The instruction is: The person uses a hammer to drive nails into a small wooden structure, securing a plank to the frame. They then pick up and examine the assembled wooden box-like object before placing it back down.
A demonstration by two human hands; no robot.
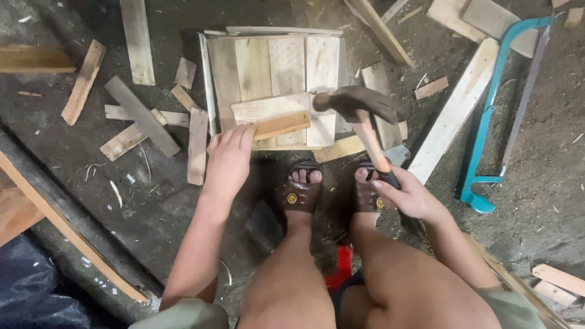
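A panel of pale wooden slats [274, 64] lies on the ground in front of my feet. Across its near edge rests a light strip with a smaller orange-brown block [281, 125] on it. My left hand [228, 159] presses on the left end of that block, fingers flat. My right hand [407, 194] grips the wooden handle of a claw hammer [356, 105], whose dark head hovers just over the right end of the strip.
Wood offcuts [137, 119] lie scattered left of the panel, and a long plank [454, 113] to its right. A teal-framed bow saw [487, 122] rests on the dirt at far right. My sandalled feet [303, 190] stand just below the panel. A dark beam [67, 213] runs diagonally at left.
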